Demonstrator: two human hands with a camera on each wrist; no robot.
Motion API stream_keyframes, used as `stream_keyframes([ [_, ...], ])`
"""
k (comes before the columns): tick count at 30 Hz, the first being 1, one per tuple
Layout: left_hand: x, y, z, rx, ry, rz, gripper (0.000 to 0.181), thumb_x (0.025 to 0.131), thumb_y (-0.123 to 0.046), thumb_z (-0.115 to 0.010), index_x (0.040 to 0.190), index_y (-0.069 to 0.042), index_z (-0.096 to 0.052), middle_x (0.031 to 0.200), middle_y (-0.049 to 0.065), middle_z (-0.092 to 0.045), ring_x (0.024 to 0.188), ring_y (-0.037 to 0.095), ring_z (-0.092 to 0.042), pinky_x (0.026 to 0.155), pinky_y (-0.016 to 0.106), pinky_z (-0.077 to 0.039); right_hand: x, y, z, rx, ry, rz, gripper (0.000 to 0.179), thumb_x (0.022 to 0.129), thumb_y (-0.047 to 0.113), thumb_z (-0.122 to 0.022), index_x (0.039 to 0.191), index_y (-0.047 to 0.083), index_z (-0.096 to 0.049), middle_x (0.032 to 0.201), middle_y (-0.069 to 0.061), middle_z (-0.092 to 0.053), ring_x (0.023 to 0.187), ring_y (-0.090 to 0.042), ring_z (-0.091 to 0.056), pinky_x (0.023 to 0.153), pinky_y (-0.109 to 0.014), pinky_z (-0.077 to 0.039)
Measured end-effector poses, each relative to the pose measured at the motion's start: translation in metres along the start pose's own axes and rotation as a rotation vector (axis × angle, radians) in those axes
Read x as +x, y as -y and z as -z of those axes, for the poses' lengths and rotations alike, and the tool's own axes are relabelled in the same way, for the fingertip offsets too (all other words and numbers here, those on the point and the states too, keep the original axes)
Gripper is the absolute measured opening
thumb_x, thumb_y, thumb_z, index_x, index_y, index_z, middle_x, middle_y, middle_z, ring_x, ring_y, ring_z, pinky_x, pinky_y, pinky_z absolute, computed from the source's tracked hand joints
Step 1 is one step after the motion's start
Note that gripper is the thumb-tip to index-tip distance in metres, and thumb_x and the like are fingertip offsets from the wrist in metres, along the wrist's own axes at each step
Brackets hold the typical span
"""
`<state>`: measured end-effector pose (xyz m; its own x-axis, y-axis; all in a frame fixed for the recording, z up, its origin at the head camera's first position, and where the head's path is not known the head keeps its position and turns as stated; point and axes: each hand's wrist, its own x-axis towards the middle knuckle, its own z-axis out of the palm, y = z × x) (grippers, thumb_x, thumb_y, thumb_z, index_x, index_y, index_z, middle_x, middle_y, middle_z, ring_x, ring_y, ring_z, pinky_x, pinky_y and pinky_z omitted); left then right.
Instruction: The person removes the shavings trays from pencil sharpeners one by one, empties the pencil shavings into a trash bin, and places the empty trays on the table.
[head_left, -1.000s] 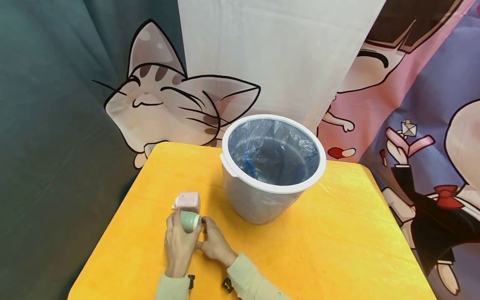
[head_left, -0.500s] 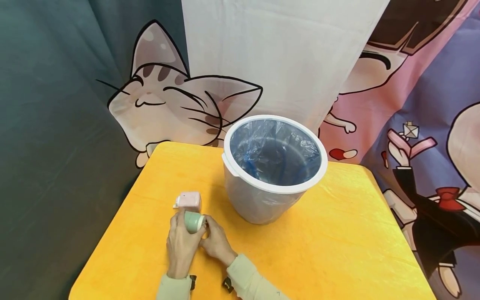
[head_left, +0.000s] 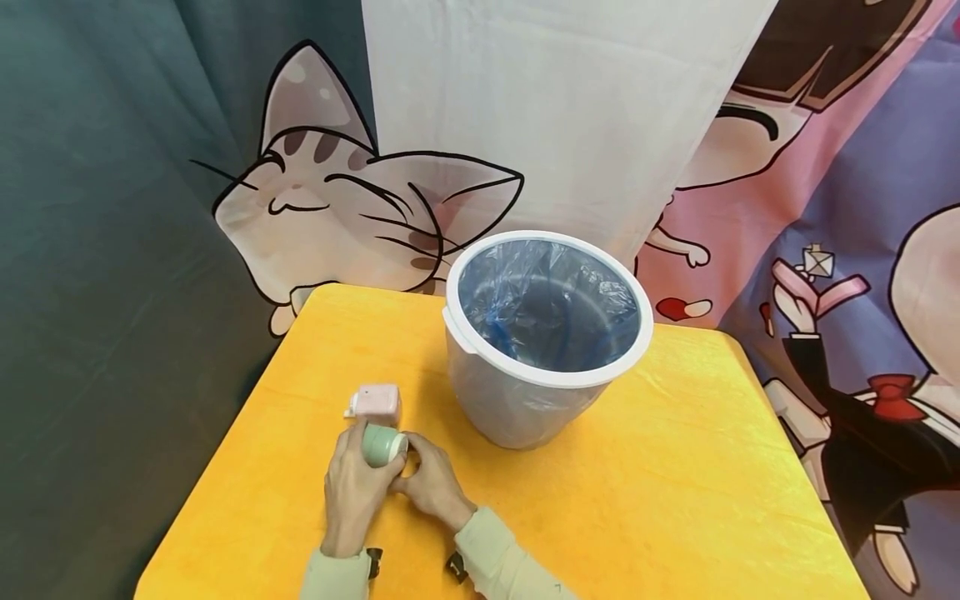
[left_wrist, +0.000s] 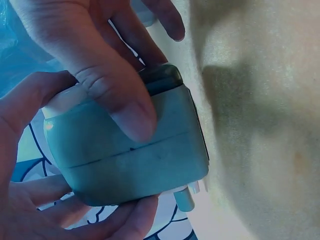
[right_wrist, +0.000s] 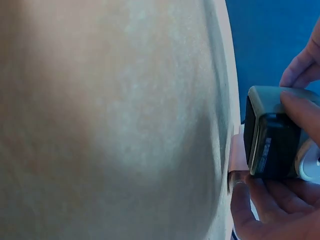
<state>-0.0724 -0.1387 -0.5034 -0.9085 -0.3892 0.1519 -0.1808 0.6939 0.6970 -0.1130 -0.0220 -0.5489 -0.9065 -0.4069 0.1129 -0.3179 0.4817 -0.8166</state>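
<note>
Both hands on one part: green container [head_left: 380, 446], held between them. Left hand [head_left: 352, 492] curls over it, thumb side by the white cap [head_left: 398, 447], fingers round the far-left side. Right hand [head_left: 435, 487] looks like a thumb-and-finger pinch from the right. Both partly closed, gap set by the body's width. Can't tell if the container also touches the table.

Doing it well, my read: use left as the anchor, right for fine work. Spread left fingers along the body, not on the cap. Light, even squeeze; the shell looks smooth, so likely slip-prone. Any twist or pull should run along the container's axis, otherwise it'll probably rock in the left palm.

Shapes/materials: container is a rounded block, seam line down one face, hard plastic by the look. Dark panel [right_wrist: 277, 145] on the right-hand side, glossy, tiny print (too small to read). Cap is round and white.

Just beyond left fingertips: pink container [head_left: 377, 402], boxy, white nozzle pointing left. Beyond right hand, to its right: round bin [head_left: 551, 379], smooth white rim, crinkly clear liner [head_left: 525, 329]. Yellow tabletop [head_left: 675, 483] under everything, faintly creased, fabric-like.
</note>
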Motion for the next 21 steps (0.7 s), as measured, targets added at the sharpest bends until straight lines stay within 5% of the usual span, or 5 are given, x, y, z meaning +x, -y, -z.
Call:
stream_keyframes([
  [7,0.0045,0.0008,0.0002,0.013,-0.017,-0.038,0.068,0.069,-0.025,-0.074,0.127,0.000,-0.051,0.110,0.018,-0.060,0.079,0.031,-0.058,0.058,0.041,-0.046,0.0021,-0.0021,0.0015,-0.047,0.001,0.027,0.056,0.066,0.029,-0.082,0.116,0.019,-0.060,0.112,0.009,-0.061,0.101,-0.006,-0.055,0.089,-0.024,-0.045],
  [21,0.0022,0.0006,0.0032,-0.016,0.025,0.013,0.076,0.070,-0.024,-0.074,0.134,0.002,-0.043,0.125,0.021,-0.049,0.095,0.036,-0.055,0.072,0.049,-0.047,0.0039,0.0030,0.0045,-0.088,0.020,0.045,0.052,0.064,0.027,-0.083,0.112,0.020,-0.064,0.109,0.009,-0.063,0.099,-0.003,-0.056,0.087,-0.021,-0.045],
])
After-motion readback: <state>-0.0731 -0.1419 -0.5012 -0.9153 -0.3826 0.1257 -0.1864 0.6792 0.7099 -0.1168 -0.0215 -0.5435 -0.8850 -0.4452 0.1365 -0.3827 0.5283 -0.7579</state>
